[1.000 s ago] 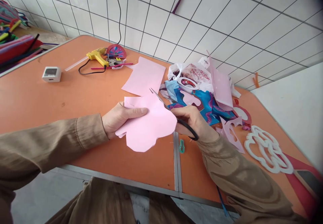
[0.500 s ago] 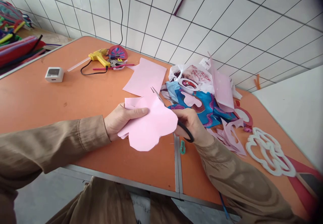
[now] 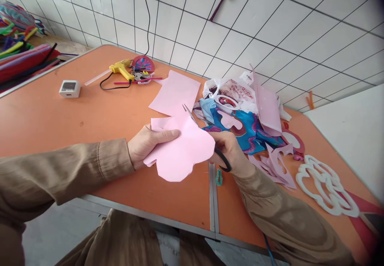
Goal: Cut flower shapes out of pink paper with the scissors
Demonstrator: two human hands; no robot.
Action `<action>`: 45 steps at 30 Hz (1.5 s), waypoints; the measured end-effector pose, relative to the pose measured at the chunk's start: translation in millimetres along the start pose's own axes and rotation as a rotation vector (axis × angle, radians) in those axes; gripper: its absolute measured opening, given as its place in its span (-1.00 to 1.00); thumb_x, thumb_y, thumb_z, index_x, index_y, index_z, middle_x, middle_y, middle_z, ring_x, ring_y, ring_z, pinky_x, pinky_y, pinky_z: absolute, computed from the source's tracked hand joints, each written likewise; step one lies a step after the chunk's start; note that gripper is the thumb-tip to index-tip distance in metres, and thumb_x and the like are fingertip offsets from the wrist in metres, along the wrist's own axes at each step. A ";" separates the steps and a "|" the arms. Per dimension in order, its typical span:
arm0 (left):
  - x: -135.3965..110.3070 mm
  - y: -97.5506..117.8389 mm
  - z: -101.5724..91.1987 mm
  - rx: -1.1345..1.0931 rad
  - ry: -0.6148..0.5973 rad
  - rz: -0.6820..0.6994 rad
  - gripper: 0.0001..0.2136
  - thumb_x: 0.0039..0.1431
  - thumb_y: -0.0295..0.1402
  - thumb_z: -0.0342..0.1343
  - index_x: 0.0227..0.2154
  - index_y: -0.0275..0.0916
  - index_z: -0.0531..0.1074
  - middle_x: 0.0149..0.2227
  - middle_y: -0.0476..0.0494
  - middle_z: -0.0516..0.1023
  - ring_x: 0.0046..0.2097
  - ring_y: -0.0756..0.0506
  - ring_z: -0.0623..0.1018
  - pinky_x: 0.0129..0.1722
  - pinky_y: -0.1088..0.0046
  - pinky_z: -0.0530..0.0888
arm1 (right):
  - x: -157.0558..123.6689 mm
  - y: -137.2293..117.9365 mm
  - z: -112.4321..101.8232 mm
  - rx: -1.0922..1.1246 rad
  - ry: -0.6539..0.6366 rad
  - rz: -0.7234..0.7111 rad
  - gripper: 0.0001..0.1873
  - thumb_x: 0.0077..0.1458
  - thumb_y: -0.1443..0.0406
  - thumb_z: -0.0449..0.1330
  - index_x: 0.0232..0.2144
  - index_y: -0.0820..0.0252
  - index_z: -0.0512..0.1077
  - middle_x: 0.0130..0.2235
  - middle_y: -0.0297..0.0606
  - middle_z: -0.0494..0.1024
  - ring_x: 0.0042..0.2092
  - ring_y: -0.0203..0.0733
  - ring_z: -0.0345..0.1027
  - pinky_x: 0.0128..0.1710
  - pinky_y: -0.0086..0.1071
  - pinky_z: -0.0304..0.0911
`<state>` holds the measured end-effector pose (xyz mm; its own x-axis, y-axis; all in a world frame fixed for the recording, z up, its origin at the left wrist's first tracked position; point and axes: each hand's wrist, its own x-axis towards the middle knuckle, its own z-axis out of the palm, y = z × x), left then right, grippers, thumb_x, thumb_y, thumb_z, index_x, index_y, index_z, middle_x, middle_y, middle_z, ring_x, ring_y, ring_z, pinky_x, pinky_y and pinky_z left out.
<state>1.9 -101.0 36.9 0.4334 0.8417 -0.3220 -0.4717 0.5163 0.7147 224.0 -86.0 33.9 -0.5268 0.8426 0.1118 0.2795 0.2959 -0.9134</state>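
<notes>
Your left hand (image 3: 145, 145) has its fingers clamped on the wavy pink sheet (image 3: 184, 150), thumb on top. Your right hand (image 3: 233, 153) has its fingers curled around the scissors (image 3: 191, 116), whose tips poke out past the sheet's far edge. The sheet is over the orange table (image 3: 75, 126). Beyond lies another pink piece (image 3: 180, 93), with a yellow glue gun (image 3: 123, 71) farther left.

I have my left arm (image 3: 75, 166) stretched inward, left hand (image 3: 142, 147) pinching, thumb (image 3: 168, 136) extended on top; my right arm (image 3: 276, 212) angles up from below, right hand (image 3: 233, 153) curled closed.
</notes>
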 end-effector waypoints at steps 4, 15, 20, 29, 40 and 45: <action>-0.8 0.5 0.5 0.006 -0.004 0.004 -0.88 0.06 -0.43 0.33 -0.35 -0.35 0.55 -0.63 -0.13 0.58 -0.53 -0.14 0.63 -0.32 0.36 0.63 | 1.3 -2.5 1.8 -0.021 0.026 0.015 -0.65 -0.10 0.17 0.37 -0.66 0.17 0.31 -0.70 -0.43 0.24 -0.60 -0.33 0.15 -0.65 -0.44 0.15; -1.3 0.7 2.1 -0.005 -0.013 0.008 -0.90 0.05 -0.44 0.33 -0.39 -0.35 0.55 -0.68 -0.10 0.53 -0.57 -0.12 0.61 -0.34 0.39 0.62 | 4.7 -10.8 5.1 -0.030 0.042 0.008 -0.65 -0.12 0.22 0.35 -0.70 0.16 0.27 -0.67 -0.39 0.28 -0.60 -0.34 0.13 -0.67 -0.45 0.10; -0.5 -0.1 0.9 0.001 -0.012 0.010 -0.89 0.06 -0.43 0.33 -0.37 -0.36 0.55 -0.65 -0.12 0.56 -0.66 -0.06 0.53 -0.39 0.40 0.61 | 3.5 -6.1 2.3 -0.018 0.027 -0.004 -0.65 -0.11 0.21 0.36 -0.69 0.18 0.28 -0.66 -0.41 0.26 -0.59 -0.36 0.10 -0.66 -0.45 0.07; 1.5 2.1 0.1 0.020 0.006 0.016 -0.82 0.02 -0.49 0.33 -0.28 -0.39 0.55 -0.57 -0.18 0.63 -0.61 -0.08 0.58 -0.38 0.38 0.63 | 0.6 -2.9 -10.9 -0.106 -0.038 0.036 -0.67 -0.03 0.10 0.36 -0.49 0.28 0.49 -0.54 -0.35 0.32 -0.50 -0.31 0.17 -0.54 -0.43 0.15; 5.0 2.1 -5.9 0.035 -0.025 0.031 -0.75 0.00 -0.45 0.38 -0.24 -0.42 0.55 -0.45 -0.25 0.68 -0.51 -0.13 0.63 -0.44 0.39 0.62 | 3.1 -3.5 -17.1 -0.126 -0.065 0.010 -0.73 -0.03 0.19 0.38 -0.50 0.28 0.45 -0.55 -0.42 0.19 -0.52 -0.38 0.02 -0.58 -0.47 0.00; 5.6 1.8 -7.1 0.023 -0.037 0.026 -0.73 -0.03 -0.45 0.39 -0.24 -0.41 0.56 -0.38 -0.26 0.69 -0.46 -0.14 0.65 -0.40 0.36 0.63 | 4.0 -3.3 -17.5 -0.139 -0.062 -0.020 -0.78 0.00 0.25 0.34 -0.48 0.31 0.45 -0.55 -0.40 0.21 -0.52 -0.39 0.02 -0.59 -0.47 0.00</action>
<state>-2.0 -94.3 32.0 0.4494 0.8481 -0.2807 -0.4655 0.4905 0.7367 235.0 -75.8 44.2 -0.5806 0.8079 0.1013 0.3743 0.3753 -0.8480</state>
